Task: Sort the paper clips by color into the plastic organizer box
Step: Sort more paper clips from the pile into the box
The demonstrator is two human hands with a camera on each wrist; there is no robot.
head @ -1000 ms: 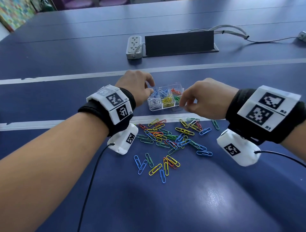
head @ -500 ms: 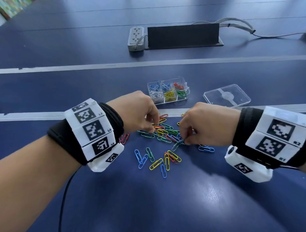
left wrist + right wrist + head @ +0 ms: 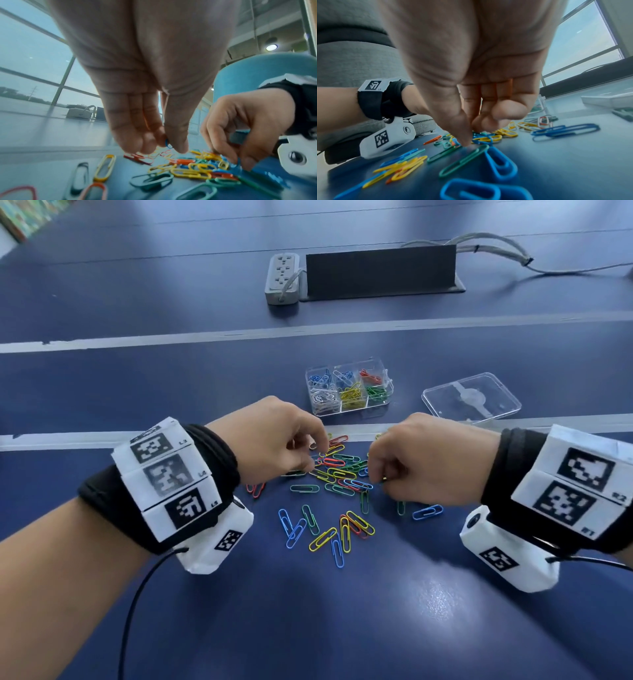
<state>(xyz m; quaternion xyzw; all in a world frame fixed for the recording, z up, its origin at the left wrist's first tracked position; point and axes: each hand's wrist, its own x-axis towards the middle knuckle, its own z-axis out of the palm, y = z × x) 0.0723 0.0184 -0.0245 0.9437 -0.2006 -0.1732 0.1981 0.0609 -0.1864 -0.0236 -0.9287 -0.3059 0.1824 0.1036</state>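
Note:
A loose pile of coloured paper clips (image 3: 342, 474) lies on the blue table, with a smaller group (image 3: 329, 529) nearer me. The clear organizer box (image 3: 352, 410) stands behind the pile, with blue, silver, yellow, red and green clips sorted in its compartments. My left hand (image 3: 313, 455) hovers over the pile's left side, and thumb and forefinger pinch a blue clip (image 3: 167, 144) just above the heap. My right hand (image 3: 376, 477) is at the pile's right side, fingers curled down, pinching a blue clip (image 3: 238, 161) at table level.
The box's clear lid (image 3: 471, 398) lies to the right of the box. A grey power strip (image 3: 281, 278) and a black panel (image 3: 380, 270) with cables sit far back. White tape lines (image 3: 68, 440) cross the table. Stray clips (image 3: 426, 511) lie beside my right wrist.
Both hands came back from the organizer box down to the pile. In the last half second they stayed there while the fingertips closed on clips.

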